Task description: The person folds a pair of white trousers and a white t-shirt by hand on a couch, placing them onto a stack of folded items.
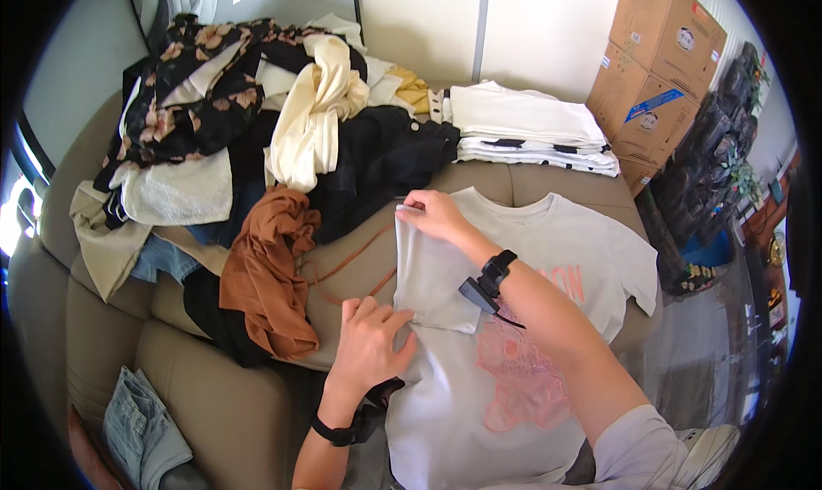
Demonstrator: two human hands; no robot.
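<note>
A light grey T-shirt (443, 387) with pink lettering and a pink figure lies spread over the sofa's front edge, its neckline towards the back. The sleeve on the left lies folded inwards over the body. At the upper corner of that sleeve, my right hand (437, 215) pinches the fabric between thumb and fingers. My left hand (374, 342) is lower, at the shirt's left side, with thumb and index finger near the sleeve's lower corner; whether it grips cloth is unclear. Both wrists wear black straps. My right forearm hides part of the print.
A heap of clothes lies on the left, with a black floral garment (154, 124), a cream cloth (308, 130) and a brown garment (270, 278) with a long tie. Folded white clothes (523, 117) are stacked at the back. Folded jeans (138, 426) lie lower left; cardboard boxes (661, 59) stand back right.
</note>
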